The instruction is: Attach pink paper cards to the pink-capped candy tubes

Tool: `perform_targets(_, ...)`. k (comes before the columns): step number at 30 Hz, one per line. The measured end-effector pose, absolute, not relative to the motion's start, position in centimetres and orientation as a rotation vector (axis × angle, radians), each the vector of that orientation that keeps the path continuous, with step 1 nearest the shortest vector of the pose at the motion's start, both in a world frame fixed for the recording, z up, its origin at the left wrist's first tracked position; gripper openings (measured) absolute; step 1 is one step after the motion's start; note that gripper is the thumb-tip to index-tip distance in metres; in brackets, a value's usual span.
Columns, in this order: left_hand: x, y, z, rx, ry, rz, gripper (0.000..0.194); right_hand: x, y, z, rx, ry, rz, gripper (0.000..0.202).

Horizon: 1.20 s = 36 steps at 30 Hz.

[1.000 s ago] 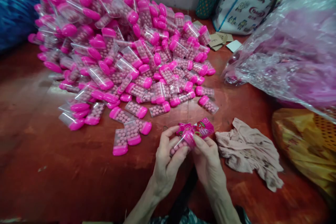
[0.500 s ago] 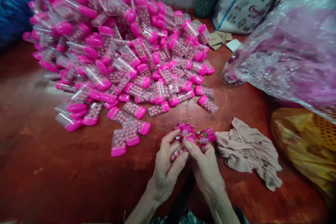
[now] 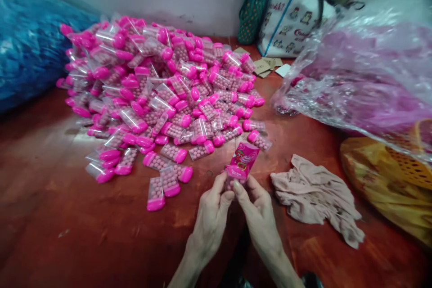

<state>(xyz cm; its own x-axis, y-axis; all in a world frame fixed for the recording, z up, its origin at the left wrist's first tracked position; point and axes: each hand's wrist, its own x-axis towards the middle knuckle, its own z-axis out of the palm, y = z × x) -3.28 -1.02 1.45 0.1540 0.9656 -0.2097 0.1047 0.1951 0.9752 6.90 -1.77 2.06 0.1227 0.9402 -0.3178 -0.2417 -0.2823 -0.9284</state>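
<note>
Between my two hands is a small clear candy container with pink balls inside, mostly covered by fingers. A bright pink printed label with a cartoon strawberry stands up at its far end. My left hand pinches the container from the left, fingers closed. From the other side my right hand grips it, its thumb lying over the front. How the label joins the container is hidden. Beyond my hands lies a big heap of similar pink-capped candy containers, with several loose ones at its near edge.
To the right a crumpled beige cloth lies on the red floor. Past it are a yellow bag and a large clear plastic bag of pink things. Blue plastic bulges at left; a white printed bag stands by the wall.
The view has tilted up, showing more wall. The pink labels, earlier spread on both sides of my hands, now appear as one upright piece above the container.
</note>
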Motion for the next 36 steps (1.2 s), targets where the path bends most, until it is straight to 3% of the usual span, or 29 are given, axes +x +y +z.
perform_targets(5, -4.5, -1.0, 2.4, 1.335, 1.339, 0.919, 0.026, 8.4, -2.4, 2.3, -1.221, -0.827, 1.513, 0.023)
perform_targets(11, -4.5, -0.7, 4.0, 1.199, 1.366, 1.189, 0.05, 8.8, -4.2, 2.6, -1.167, -0.949, 1.592, 0.025)
perform_targets(21, -5.8, 0.4, 5.6, 1.341, 1.266, 1.152, 0.014, 9.7, -5.9, 2.8, -1.148, -1.043, 1.609, 0.038)
perform_targets(36, -8.1, 0.7, 6.1, 1.258, 1.013, 0.691, 0.011, 8.2, -5.7, 2.3, -1.142, -0.837, 1.609, 0.024)
